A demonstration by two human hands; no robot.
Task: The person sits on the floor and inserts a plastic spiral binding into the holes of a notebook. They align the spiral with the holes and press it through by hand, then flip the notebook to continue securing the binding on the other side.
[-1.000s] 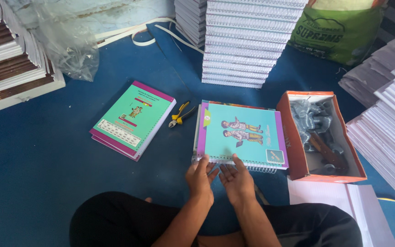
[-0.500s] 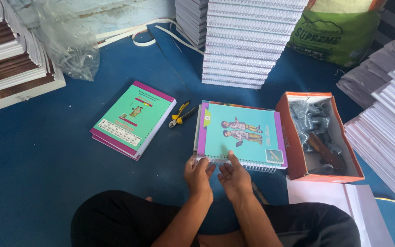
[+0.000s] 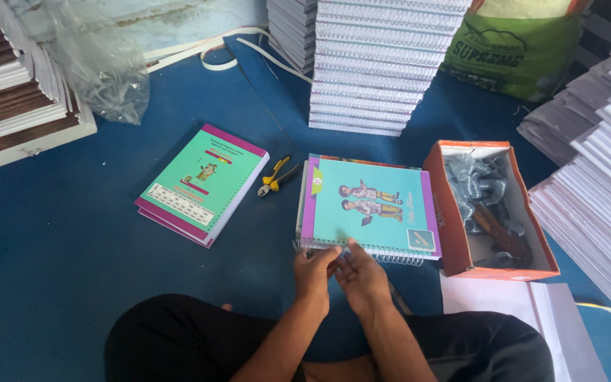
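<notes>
Here the left hand (image 3: 314, 269) and right hand (image 3: 362, 277) pinch the wire coil (image 3: 362, 252) along the near edge of the teal-covered spiral notebook (image 3: 369, 205) lying mid-floor; binding looks underway, and the next move likely needs steady feeding, pliers (image 3: 277, 176) nearby.

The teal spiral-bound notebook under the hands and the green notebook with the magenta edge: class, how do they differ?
The teal spiral-bound notebook lies square to the person; the green notebook lies slanted. Both the left hand and the right hand touch the teal one's wire edge; the green lies untouched. Both lie flat on blue floor.
</notes>
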